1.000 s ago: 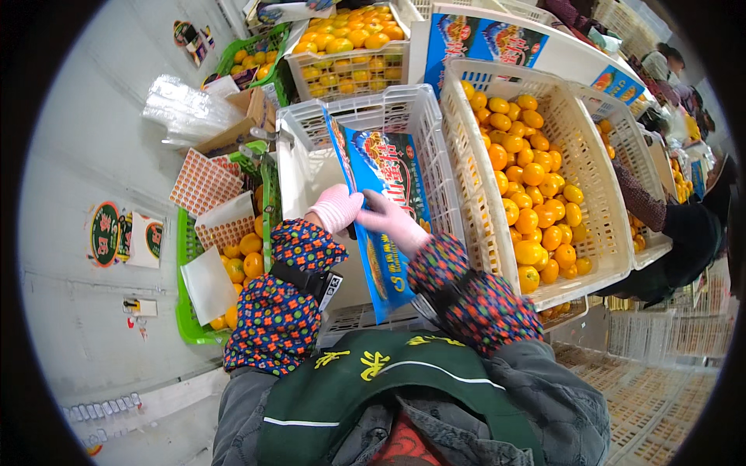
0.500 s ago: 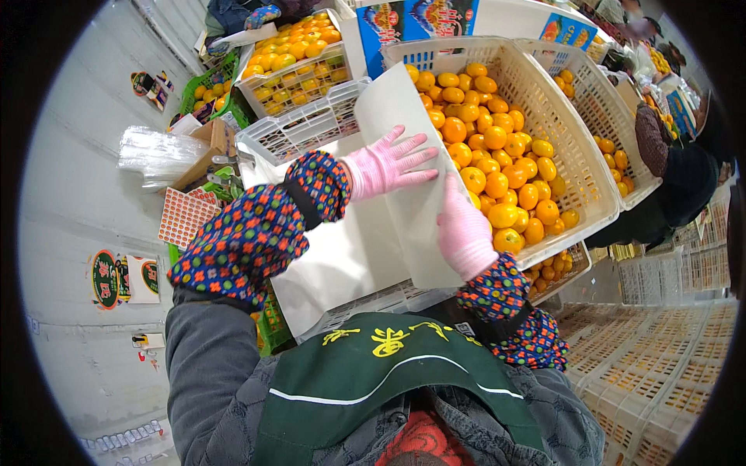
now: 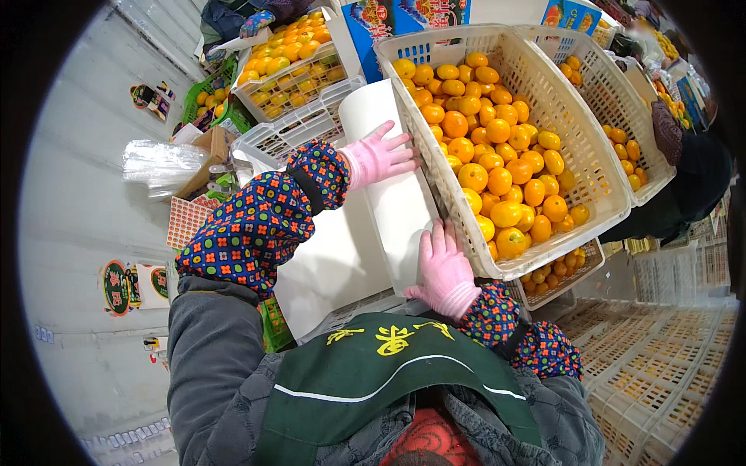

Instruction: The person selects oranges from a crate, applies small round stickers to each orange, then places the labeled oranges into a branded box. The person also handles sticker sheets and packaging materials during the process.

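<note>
A large white sheet (image 3: 396, 210) lies in a light grey plastic crate (image 3: 295, 124), its right side curled up into a long fold beside the fruit crate. Spread across the upper part of that fold is my left hand (image 3: 379, 158), in a pink glove, with fingers pointing right. My right hand (image 3: 447, 273), also pink-gloved, rests by the near right corner of the sheet, fingers stretched toward the far side and thumb apart. The sheet's flat part (image 3: 330, 256) lies to the left, below my left sleeve. Neither hand grasps anything.
A big cream crate (image 3: 559, 147) of orange citrus fruit (image 3: 505, 167) stands tight on the right. Another fruit-filled crate (image 3: 291, 74) is at the far left, near another person's gloved hand (image 3: 256, 23). Clear plastic bags (image 3: 159, 165) and a sticker sheet (image 3: 186, 221) lie left.
My right hand has let go of the sheet's right edge and moved nearer to me, with fingers spread. My left hand has shifted slightly left, and the fold now looks narrower and more rounded.
</note>
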`<state>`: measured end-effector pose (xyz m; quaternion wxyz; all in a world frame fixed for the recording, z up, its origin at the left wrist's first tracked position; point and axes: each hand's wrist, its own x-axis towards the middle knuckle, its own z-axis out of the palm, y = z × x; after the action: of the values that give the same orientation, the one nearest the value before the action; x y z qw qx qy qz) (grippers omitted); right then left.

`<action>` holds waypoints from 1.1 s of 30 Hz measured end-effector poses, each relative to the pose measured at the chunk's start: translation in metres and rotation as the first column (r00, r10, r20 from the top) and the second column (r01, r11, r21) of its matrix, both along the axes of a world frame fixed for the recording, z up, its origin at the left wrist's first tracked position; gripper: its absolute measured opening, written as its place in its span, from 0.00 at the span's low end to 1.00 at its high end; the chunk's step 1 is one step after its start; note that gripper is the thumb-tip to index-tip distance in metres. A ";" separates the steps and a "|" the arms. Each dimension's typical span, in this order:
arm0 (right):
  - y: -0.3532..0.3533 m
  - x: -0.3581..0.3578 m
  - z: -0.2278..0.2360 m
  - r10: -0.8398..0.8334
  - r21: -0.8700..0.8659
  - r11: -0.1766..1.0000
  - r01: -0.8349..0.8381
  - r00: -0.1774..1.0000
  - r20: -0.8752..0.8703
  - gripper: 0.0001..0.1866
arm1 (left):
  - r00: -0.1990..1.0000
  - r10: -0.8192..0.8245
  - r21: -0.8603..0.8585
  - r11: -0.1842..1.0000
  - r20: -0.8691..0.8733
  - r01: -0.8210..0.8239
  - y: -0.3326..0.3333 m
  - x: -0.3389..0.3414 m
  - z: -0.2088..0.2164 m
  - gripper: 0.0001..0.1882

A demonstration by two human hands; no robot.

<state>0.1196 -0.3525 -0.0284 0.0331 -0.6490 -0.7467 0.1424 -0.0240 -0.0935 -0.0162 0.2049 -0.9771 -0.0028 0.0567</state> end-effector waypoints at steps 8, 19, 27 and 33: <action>0.016 -0.005 0.000 -0.163 -0.067 0.986 0.152 0.965 -0.205 0.55 | 0.763 0.332 -0.002 0.916 -0.555 -0.401 0.020 0.059 0.017 0.31; 0.032 0.006 -0.015 -0.264 -0.127 0.964 0.232 0.848 -0.460 0.21 | 0.885 0.254 -0.070 0.950 -0.391 -0.303 0.031 0.055 0.031 0.31; 0.046 0.012 -0.067 -0.457 -0.331 0.890 0.314 0.628 -0.630 0.23 | 0.821 0.412 -0.031 0.887 -0.396 -0.461 0.028 0.058 0.017 0.22; 0.030 0.014 -0.057 -0.482 -0.319 0.874 0.368 0.744 -0.463 0.24 | 0.752 0.465 0.035 0.860 -0.467 -0.510 0.016 0.072 0.000 0.13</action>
<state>0.1337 -0.3225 -0.0854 0.2013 -0.7373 -0.5205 0.3807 0.0484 -0.0778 -0.0160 0.1314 -0.9089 -0.2062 0.3379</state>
